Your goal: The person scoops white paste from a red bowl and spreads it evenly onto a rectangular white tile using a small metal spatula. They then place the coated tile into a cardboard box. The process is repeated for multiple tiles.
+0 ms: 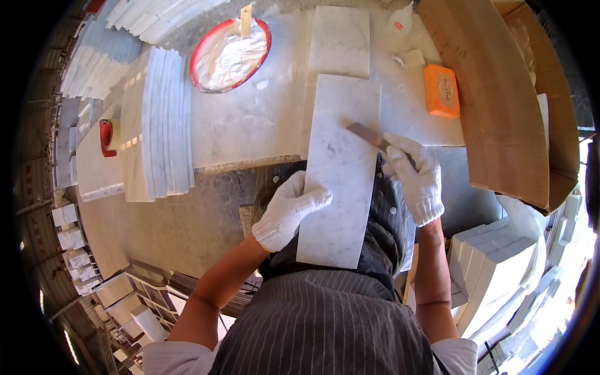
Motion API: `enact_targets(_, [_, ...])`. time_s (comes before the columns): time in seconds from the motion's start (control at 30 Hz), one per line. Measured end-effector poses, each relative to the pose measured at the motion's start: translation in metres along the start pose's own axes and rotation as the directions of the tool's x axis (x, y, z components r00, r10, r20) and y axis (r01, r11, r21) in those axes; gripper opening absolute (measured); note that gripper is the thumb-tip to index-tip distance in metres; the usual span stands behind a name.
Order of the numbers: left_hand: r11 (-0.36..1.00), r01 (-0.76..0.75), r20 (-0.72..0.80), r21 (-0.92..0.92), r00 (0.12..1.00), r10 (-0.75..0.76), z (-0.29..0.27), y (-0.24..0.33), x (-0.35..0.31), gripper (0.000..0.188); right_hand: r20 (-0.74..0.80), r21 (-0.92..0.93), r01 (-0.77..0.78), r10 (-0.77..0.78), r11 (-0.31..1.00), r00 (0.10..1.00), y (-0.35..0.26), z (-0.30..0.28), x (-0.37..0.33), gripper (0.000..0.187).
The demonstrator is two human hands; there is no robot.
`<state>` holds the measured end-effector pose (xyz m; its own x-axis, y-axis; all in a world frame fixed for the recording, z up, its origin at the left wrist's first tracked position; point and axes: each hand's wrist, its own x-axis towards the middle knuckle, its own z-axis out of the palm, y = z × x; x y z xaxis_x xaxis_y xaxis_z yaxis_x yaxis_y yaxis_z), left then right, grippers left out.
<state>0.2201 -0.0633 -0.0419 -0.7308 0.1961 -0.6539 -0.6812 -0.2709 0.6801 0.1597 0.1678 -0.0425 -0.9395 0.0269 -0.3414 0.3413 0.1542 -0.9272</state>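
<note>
A long white marble tile (337,187) with grey veining lies lengthwise in front of me, its far end on the work surface and its near end over my lap. My left hand (290,209), in a white knit glove, grips the tile's left edge with the thumb on top. In my gloved right hand (414,175) is a putty knife (367,135), its flat blade lying over the tile's right side. Whether the blade touches the surface I cannot tell. Another marble tile (340,40) lies flat just beyond the first.
A red-rimmed bowl of white paste (228,56) holds a wooden stick. Stacked tiles (164,125) stand left, beside a red tape dispenser (109,139). At right are an orange packet (442,91), a white bottle (400,22) and a large cardboard box (487,106). White boxes (487,269) sit lower right.
</note>
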Motion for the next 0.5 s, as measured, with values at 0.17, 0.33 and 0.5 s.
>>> enact_targets(0.17, [0.998, 0.051, 0.067, -0.034, 0.997, -0.049, 0.005, -0.007, -0.013, 0.044, 0.051, -0.078, 0.018, -0.014, 0.997, 0.999, -0.011, 0.0, 0.004, 0.029])
enact_targets(0.33, [0.998, 0.044, 0.046, -0.038, 0.998, -0.042, 0.009, -0.003, -0.015, 0.047, 0.079, -0.124, 0.057, -0.048, 0.991, 0.996, -0.008, -0.001, 0.002, 0.029])
enact_targets(0.5, [0.999, 0.036, 0.034, -0.027, 0.999, -0.035, 0.008, -0.004, -0.014, 0.047, 0.055, -0.172, 0.12, -0.112, 0.978, 0.992, -0.006, 0.005, 0.004, 0.028])
